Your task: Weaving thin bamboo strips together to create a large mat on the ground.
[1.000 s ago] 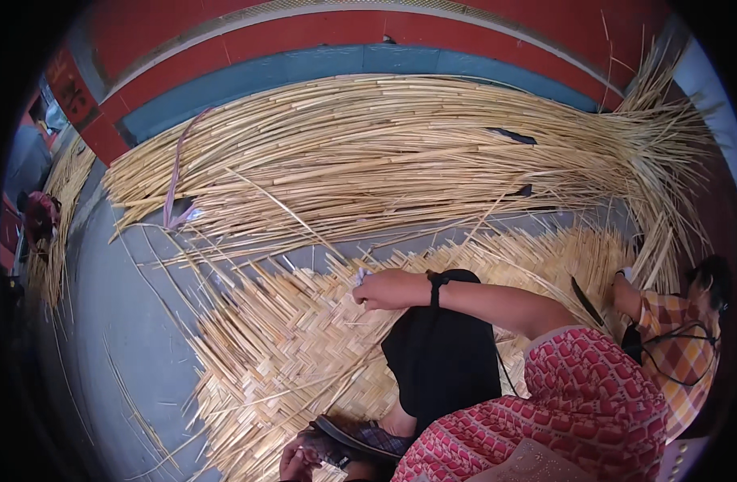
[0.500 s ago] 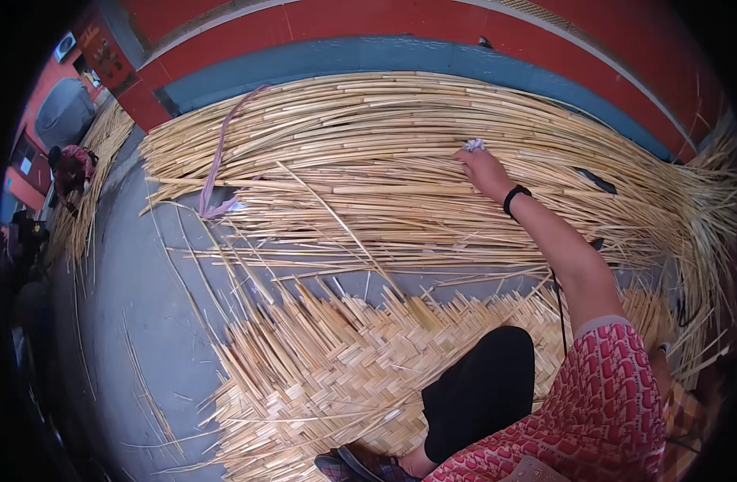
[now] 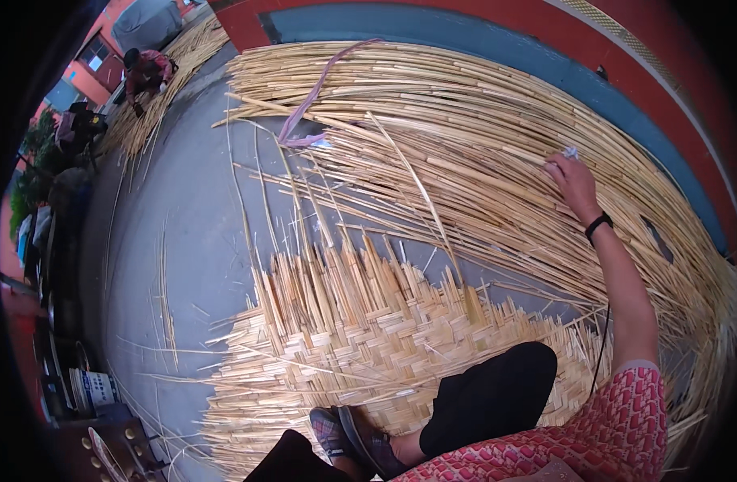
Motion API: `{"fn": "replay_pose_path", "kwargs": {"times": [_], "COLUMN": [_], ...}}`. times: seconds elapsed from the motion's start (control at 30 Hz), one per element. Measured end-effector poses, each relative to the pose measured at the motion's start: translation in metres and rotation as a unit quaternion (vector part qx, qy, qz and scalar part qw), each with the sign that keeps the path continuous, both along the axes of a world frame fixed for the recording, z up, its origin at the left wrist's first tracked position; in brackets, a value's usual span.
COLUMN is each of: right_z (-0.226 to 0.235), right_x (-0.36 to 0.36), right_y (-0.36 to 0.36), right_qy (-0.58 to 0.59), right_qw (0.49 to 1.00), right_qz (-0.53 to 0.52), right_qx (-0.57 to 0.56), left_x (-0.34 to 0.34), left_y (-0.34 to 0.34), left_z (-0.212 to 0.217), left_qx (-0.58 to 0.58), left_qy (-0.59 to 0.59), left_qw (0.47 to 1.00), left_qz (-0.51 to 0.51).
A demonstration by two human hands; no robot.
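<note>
My right hand (image 3: pixel 576 183), with a black band at the wrist, reaches out over a wide heap of long, pale reed stalks (image 3: pixel 465 120). Its fingers are curled down at the stalks; what lies between them is hidden. A small whitish crumpled scrap (image 3: pixel 570 152) shows at the fingers, perhaps wrapped round one of them. Below the heap spreads a woven reed mat (image 3: pixel 368 345) in a zigzag pattern, its far edge bristling with loose strip ends. One of my feet (image 3: pixel 368 442), in a dark plaid shoe, rests on the mat. My left hand is out of sight.
A mauve cloth strip (image 3: pixel 312 96) lies across the heap's left end. Loose strips (image 3: pixel 163 297) are scattered on the grey floor (image 3: pixel 131 257). A red and blue wall (image 3: pixel 465 40) runs behind. At far left another person (image 3: pixel 147 72) crouches by more reeds. A dark cord hangs near my arm.
The view has swung left and tilted, so the reeds and mat appear shifted and turned. My right hand is still over the stalks, with the whitish scrap at its fingers.
</note>
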State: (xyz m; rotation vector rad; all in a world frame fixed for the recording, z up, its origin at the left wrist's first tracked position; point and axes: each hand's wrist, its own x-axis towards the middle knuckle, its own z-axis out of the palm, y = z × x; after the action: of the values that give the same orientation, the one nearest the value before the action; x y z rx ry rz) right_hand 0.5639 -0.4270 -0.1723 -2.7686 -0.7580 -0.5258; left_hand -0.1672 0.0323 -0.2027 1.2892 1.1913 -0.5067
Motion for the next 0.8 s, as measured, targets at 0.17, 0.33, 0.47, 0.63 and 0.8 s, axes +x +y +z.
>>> {"fn": "replay_pose_path", "kwargs": {"times": [0.17, 0.33, 0.47, 0.63, 0.8], "right_z": [0.088, 0.110, 0.091, 0.052, 0.061], "right_x": [-0.097, -0.265, -0.406, -0.454, -0.367], "right_y": [-0.044, -0.084, -0.038, -0.093, -0.119], "right_qy": [-0.032, 0.058, 0.226, 0.287, 0.130], "right_qw": [0.996, 0.981, 0.909, 0.935, 0.982], "right_qz": [0.011, 0.083, 0.349, 0.194, 0.083], "right_qx": [0.082, 0.162, 0.021, -0.080, -0.112], "left_x": [0.152, 0.307, 0.330, 0.346, 0.304], "left_y": [0.026, -0.058, -0.167, -0.110, -0.012], "left_z": [0.060, 0.076, 0.064, 0.104, 0.136], "left_qx": [0.024, -0.121, -0.321, -0.229, -0.221], "left_qy": [-0.203, -0.400, -0.384, -0.554, -0.699], "left_qw": [0.969, 0.874, 0.865, 0.765, 0.647], "left_qz": [-0.138, -0.249, 0.029, 0.234, 0.208]}}
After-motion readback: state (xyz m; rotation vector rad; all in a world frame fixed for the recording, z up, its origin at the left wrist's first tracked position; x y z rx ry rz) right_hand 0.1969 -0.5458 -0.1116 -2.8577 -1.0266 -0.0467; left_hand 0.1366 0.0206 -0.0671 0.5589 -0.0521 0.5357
